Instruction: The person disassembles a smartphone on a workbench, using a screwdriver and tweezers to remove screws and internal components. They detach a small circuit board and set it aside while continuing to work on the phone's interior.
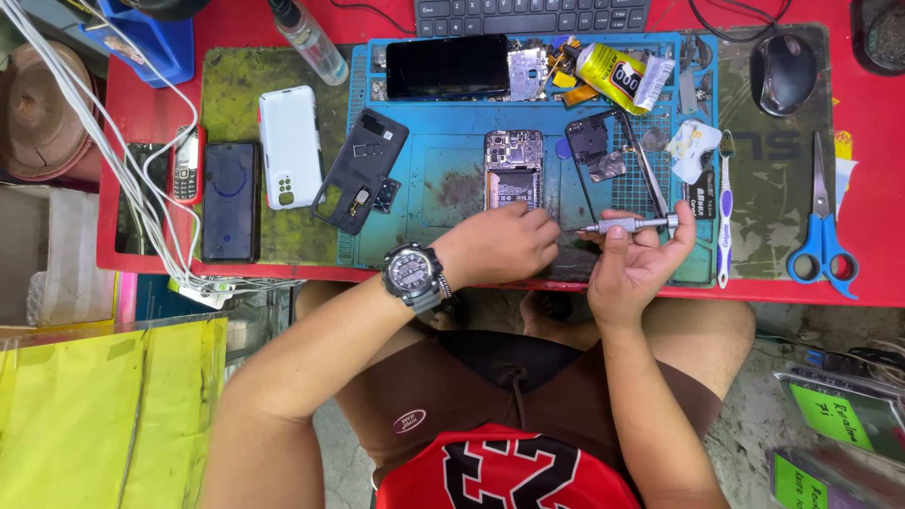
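My right hand (633,269) holds a small silver screwdriver (630,224) sideways at the near edge of the blue work mat (452,123). The fingertips of my left hand (500,245), which wears a black wristwatch (413,275), pinch at the screwdriver's tip. Just beyond my left hand lies an opened phone (514,168) with its circuit board showing. A black phone frame (592,141) and tweezers (650,174) lie beyond my right hand.
On the red table (141,113): a black back cover (363,170), a white phone (290,146), a dark phone (230,200), a glue tube (617,73), a toothbrush (724,212), blue scissors (822,231), a mouse (782,73), a keyboard (533,16), a spray bottle (311,40), white cables (123,160).
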